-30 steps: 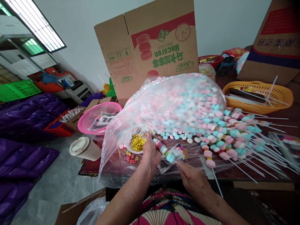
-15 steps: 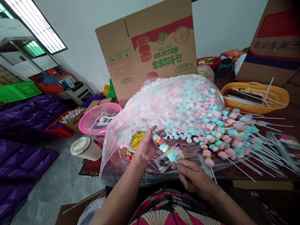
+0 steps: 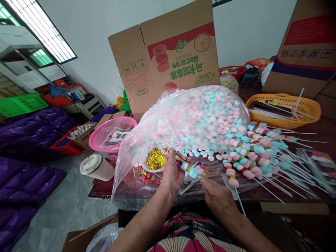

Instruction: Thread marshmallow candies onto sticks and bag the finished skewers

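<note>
My left hand (image 3: pixel 172 174) is closed on a candy skewer (image 3: pixel 188 169) of pink, white and blue marshmallow pieces, just right of a small bowl of gold twist ties (image 3: pixel 155 159). My right hand (image 3: pixel 214 193) pinches the lower end of that skewer, over a printed clear wrapper (image 3: pixel 195 175) lying on the table. A big clear bag of pink, white and blue marshmallows (image 3: pixel 199 115) fills the table behind my hands. A heap of finished skewers (image 3: pixel 258 154) on white sticks lies to the right.
An upside-down "Macaron" carton (image 3: pixel 168 59) stands behind the bag. An orange basket (image 3: pixel 283 108) with sticks is at the right, a pink basket (image 3: pixel 111 131) and a lidded cup (image 3: pixel 96 167) at the left. Loose ring candies (image 3: pixel 145 175) lie near the bowl. Purple bags (image 3: pixel 28 147) cover the floor.
My left hand opened half a second ago and has closed on the skewer again, lower down. My right hand shifted slightly right, staying at the stick end.
</note>
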### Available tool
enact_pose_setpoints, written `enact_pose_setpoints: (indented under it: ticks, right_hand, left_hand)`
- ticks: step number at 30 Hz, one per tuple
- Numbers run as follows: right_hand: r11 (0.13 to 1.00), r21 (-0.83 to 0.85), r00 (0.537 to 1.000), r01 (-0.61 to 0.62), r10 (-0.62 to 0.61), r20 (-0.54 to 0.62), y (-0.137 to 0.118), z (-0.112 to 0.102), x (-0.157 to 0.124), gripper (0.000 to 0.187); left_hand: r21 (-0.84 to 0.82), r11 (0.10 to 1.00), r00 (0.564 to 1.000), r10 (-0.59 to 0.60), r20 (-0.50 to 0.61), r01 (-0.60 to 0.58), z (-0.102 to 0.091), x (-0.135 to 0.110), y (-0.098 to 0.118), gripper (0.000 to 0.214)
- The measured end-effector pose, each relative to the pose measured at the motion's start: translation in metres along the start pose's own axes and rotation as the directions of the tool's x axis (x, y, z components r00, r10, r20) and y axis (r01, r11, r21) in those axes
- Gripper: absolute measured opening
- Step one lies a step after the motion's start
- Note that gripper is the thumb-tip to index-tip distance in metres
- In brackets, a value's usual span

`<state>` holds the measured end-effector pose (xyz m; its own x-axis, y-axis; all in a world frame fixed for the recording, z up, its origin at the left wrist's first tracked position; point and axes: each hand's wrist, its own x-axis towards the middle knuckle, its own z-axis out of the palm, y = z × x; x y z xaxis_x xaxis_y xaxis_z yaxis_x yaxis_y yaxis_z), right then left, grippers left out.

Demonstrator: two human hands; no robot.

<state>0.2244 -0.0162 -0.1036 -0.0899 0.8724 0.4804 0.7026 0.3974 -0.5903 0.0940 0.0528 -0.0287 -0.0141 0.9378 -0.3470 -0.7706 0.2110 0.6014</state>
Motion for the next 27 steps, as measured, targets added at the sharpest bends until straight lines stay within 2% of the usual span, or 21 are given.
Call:
enact_pose_setpoints:
  ticks: [2, 4, 5, 7, 9, 11, 13, 15, 16, 17, 18, 20, 21, 22, 23, 24, 25, 27]
  right_hand:
    - [0.99, 0.135, 0.997, -0.035, 0.025, 0.075, -0.01, -0.002, 0.003, 0.033]
    - [0.914, 0.349, 0.96, -0.207, 0.122, 0.252, -0.02, -0.008, 0.007, 0.034]
    - [0.826, 0.445, 0.912, -0.346, 0.184, 0.366, -0.023, -0.01, 0.01, 0.036]
    - [0.562, 0.552, 0.771, -0.616, 0.284, 0.57, -0.024, -0.015, 0.012, 0.039]
    - [0.303, 0.58, 0.654, -0.756, 0.31, 0.691, -0.021, -0.018, 0.013, 0.043]
    - [0.168, 0.568, 0.592, -0.806, 0.283, 0.755, -0.017, -0.02, 0.012, 0.048]
    - [0.136, 0.544, 0.561, -0.828, 0.232, 0.795, -0.015, -0.021, 0.012, 0.05]
    - [0.166, 0.525, 0.55, -0.835, 0.199, 0.811, -0.016, -0.021, 0.011, 0.049]
    - [0.215, 0.523, 0.561, -0.825, 0.202, 0.803, -0.016, -0.021, 0.011, 0.048]
    - [0.299, 0.526, 0.594, -0.796, 0.219, 0.774, -0.015, -0.02, 0.01, 0.045]
    - [0.417, 0.532, 0.655, -0.736, 0.244, 0.715, -0.014, -0.019, 0.01, 0.043]
    - [0.689, 0.499, 0.826, -0.526, 0.271, 0.495, -0.009, -0.016, 0.008, 0.038]
    - [0.797, 0.445, 0.896, -0.408, 0.255, 0.364, -0.007, -0.016, 0.008, 0.035]
    - [0.869, 0.384, 0.941, -0.313, 0.228, 0.251, -0.004, -0.015, 0.007, 0.034]
    - [0.907, 0.337, 0.963, -0.255, 0.205, 0.177, -0.003, -0.015, 0.007, 0.034]
    - [0.92, 0.315, 0.969, -0.233, 0.193, 0.153, -0.002, -0.016, 0.007, 0.034]
    - [0.918, 0.316, 0.966, -0.24, 0.192, 0.174, -0.003, -0.017, 0.008, 0.033]
    - [0.872, 0.376, 0.932, -0.313, 0.206, 0.299, -0.009, -0.02, 0.01, 0.033]
  left_hand:
    - [0.013, 1.0, 1.0, -0.018, 0.003, 0.018, -0.001, -0.001, -0.005, 0.044]
    - [0.059, 0.997, 0.998, -0.056, 0.038, 0.054, -0.006, -0.003, -0.008, 0.047]
    - [0.095, 0.993, 0.995, -0.077, 0.069, 0.071, -0.009, -0.004, -0.009, 0.047]
    - [0.183, 0.975, 0.98, -0.149, 0.133, 0.123, -0.017, -0.006, -0.008, 0.046]
    - [0.266, 0.946, 0.956, -0.238, 0.173, 0.187, -0.024, -0.007, -0.001, 0.049]
    - [0.284, 0.94, 0.951, -0.247, 0.185, 0.188, -0.026, -0.005, 0.009, 0.054]
    - [0.247, 0.962, 0.966, -0.168, 0.199, 0.117, -0.023, -0.002, 0.02, 0.058]
    - [0.201, 0.977, 0.973, -0.11, 0.203, 0.068, -0.015, 0.002, 0.027, 0.056]
    - [0.178, 0.981, 0.975, -0.11, 0.191, 0.076, -0.011, 0.004, 0.029, 0.049]
    - [0.149, 0.984, 0.978, -0.122, 0.172, 0.097, -0.008, 0.005, 0.029, 0.04]
    - [0.112, 0.986, 0.979, -0.141, 0.149, 0.125, -0.005, 0.006, 0.028, 0.032]
    - [0.026, 0.983, 0.977, -0.185, 0.108, 0.184, -0.002, 0.006, 0.025, 0.033]
    - [-0.008, 0.979, 0.975, -0.204, 0.09, 0.205, -0.002, 0.006, 0.023, 0.037]
    - [-0.03, 0.975, 0.973, -0.218, 0.073, 0.221, -0.002, 0.006, 0.022, 0.039]
    - [-0.039, 0.973, 0.972, -0.225, 0.061, 0.228, -0.001, 0.005, 0.02, 0.041]
    - [-0.039, 0.973, 0.973, -0.223, 0.055, 0.225, -0.001, 0.004, 0.019, 0.042]
    - [-0.03, 0.977, 0.976, -0.21, 0.057, 0.212, 0.0, 0.002, 0.018, 0.043]
    - [0.006, 0.987, 0.984, -0.161, 0.077, 0.161, 0.001, -0.001, 0.015, 0.043]
